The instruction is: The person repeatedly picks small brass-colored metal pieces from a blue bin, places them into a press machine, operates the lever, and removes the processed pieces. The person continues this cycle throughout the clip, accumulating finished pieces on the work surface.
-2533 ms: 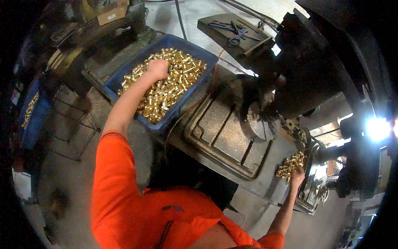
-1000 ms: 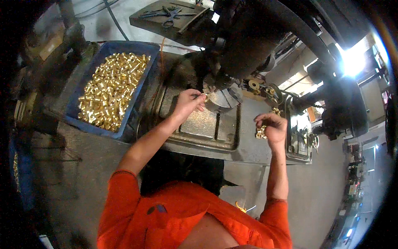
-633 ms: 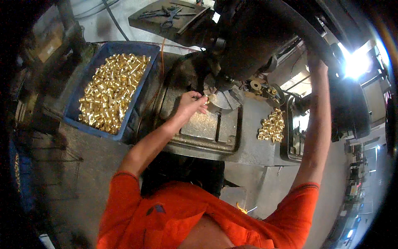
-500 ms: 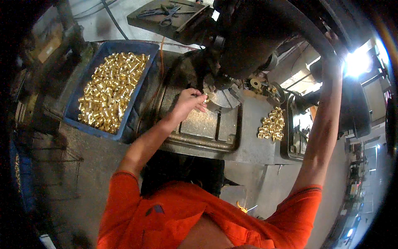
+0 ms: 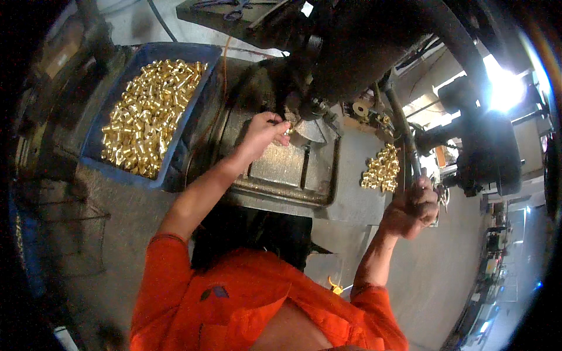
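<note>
My left hand [image 5: 264, 137] is closed in a pinch on a small brass fitting [image 5: 288, 131], mostly hidden by the fingers, at the edge of a round metal chuck [image 5: 312, 130]. The chuck sits on the drill press table [image 5: 275, 167], which is strewn with brass chips. Above it hangs the dark drill press head [image 5: 363, 64]; its tool tip is hard to make out. On the right, my right hand [image 5: 414, 210] is wrapped round the end of a long lever [image 5: 404, 120] that slants down from the machine.
A blue bin [image 5: 126, 180] full of brass fittings [image 5: 155, 117] stands left of the press table. Right of it lies a pile of brass fittings [image 5: 381, 168]. Scissors [image 5: 235, 11] lie on a dark tray behind. An orange cord [image 5: 226, 76] runs beside the bin.
My right hand has come down and nearer, pulling the lever from high on the right. The left hand stays at the chuck, and the whole view has shifted slightly.
</note>
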`<state>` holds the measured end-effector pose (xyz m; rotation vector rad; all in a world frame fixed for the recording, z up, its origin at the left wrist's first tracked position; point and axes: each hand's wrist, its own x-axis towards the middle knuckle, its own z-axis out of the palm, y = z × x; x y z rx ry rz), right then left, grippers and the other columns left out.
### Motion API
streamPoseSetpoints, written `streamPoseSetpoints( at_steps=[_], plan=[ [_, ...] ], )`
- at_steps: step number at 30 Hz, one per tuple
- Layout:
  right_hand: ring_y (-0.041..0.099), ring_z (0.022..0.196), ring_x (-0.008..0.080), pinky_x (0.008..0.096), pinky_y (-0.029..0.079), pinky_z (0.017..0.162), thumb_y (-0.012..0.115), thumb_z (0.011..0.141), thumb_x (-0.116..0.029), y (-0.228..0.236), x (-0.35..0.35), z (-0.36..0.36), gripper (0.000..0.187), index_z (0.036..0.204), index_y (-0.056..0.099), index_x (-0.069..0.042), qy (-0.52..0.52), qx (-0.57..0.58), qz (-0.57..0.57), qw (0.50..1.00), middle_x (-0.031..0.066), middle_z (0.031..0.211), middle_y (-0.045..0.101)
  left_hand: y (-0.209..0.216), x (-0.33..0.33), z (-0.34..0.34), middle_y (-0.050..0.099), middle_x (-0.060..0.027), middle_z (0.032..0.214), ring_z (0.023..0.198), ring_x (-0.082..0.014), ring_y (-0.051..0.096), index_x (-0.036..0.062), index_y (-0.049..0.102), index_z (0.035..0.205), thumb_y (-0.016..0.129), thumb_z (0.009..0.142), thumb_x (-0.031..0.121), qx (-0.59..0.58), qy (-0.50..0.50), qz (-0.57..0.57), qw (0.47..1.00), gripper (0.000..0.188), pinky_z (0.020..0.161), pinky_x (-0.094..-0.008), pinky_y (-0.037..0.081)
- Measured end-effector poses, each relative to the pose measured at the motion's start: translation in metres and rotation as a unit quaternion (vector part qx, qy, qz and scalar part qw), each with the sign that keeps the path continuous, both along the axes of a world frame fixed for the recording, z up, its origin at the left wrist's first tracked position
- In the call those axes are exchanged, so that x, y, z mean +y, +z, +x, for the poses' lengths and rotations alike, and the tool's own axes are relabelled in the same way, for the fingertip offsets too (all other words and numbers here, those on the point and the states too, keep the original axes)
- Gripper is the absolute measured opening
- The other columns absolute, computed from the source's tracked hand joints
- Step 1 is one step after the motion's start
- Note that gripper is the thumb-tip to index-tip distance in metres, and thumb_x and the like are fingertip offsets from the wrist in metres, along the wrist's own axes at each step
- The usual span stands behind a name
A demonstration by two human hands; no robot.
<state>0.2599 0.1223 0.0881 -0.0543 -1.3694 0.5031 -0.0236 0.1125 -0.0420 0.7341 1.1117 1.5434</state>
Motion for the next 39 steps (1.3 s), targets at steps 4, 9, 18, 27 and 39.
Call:
streamPoseSetpoints(
  at_steps=[4,9,18,27,39],
  plan=[
    [0.052,0.093,0.0323,0.0556,0.032,0.095,0.059,0.075,-0.036,0.0,-0.002,0.005,0.039,0.066,0.032,-0.01,-0.023,-0.04,-0.031,0.998,0.005,0.069,0.043,-0.002,-0.002,0.001,0.06,-0.0194,0.076,0.062,-0.0244,0.064,-0.0118,0.045,0.103,0.063,0.08,0.02,-0.009,0.01,0.001,1.0,0.043,0.057,-0.0326,0.052],
    [0.059,0.076,0.0302,0.0501,0.043,0.085,0.043,0.092,-0.024,0.089,0.035,0.01,0.033,0.07,0.048,0.001,-0.194,-0.159,0.039,0.967,0.0191,0.077,0.058,-0.006,-0.005,-0.001,0.061,-0.0198,0.08,0.063,-0.024,0.064,-0.011,0.047,0.105,0.064,0.08,0.019,0.059,0.06,-0.004,0.996,0.043,0.057,-0.0326,0.052],
    [0.051,0.07,0.0122,0.0282,0.043,0.062,0.049,0.084,-0.009,0.201,0.107,0.0,0.01,0.078,0.052,-0.002,-0.517,-0.359,0.263,0.731,0.0052,0.077,0.052,0.004,-0.008,0.01,0.061,-0.0142,0.095,0.093,-0.029,0.056,0.0,0.06,0.093,0.064,0.068,0.006,0.653,0.167,0.24,0.698,0.026,0.091,-0.0425,0.039],
    [0.051,0.067,0.0269,0.0513,0.038,0.083,0.045,0.083,-0.01,0.051,0.012,0.008,0.025,0.06,0.033,-0.007,-0.045,-0.102,0.059,0.992,0.0064,0.058,0.042,0.002,-0.011,0.01,0.061,-0.015,0.094,0.091,-0.0284,0.057,-0.0013,0.061,0.091,0.063,0.068,0.005,0.672,0.171,0.27,0.668,0.023,0.091,-0.0409,0.042],
    [0.054,0.091,0.0313,0.0451,0.037,0.09,0.06,0.076,-0.032,0.036,0.009,0.004,0.042,0.1,0.042,-0.002,-0.094,-0.014,0.012,0.995,0.0154,0.093,0.056,0.012,-0.012,0.009,0.062,-0.0126,0.09,0.087,-0.0265,0.058,0.0019,0.061,0.09,0.061,0.071,0.009,0.689,0.15,0.249,0.664,0.02,0.086,-0.0415,0.041]
  ],
)
